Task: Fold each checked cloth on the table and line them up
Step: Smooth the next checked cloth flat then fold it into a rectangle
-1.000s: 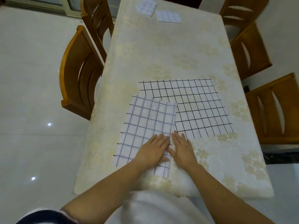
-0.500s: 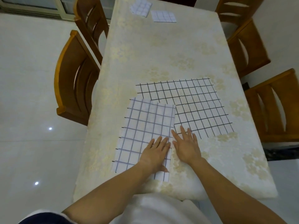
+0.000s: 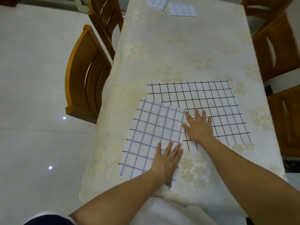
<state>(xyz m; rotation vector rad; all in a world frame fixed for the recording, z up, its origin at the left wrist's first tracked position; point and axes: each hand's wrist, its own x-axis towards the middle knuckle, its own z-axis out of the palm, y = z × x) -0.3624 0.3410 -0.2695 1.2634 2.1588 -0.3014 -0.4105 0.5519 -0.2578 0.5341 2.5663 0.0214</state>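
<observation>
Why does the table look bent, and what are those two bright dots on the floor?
Head view: the wide-angle lens bows the table at its edges; the dots are likely lamp glare on the glossy floor; the chairs at right look slightly smeared.

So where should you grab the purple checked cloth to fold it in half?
The purple checked cloth lies flat as a long strip pointing away, so probably pinch the two corners of its near short edge, from the person's side, and lift. Its far end overlaps the black checked cloth, which a pinch there might snag.
</observation>
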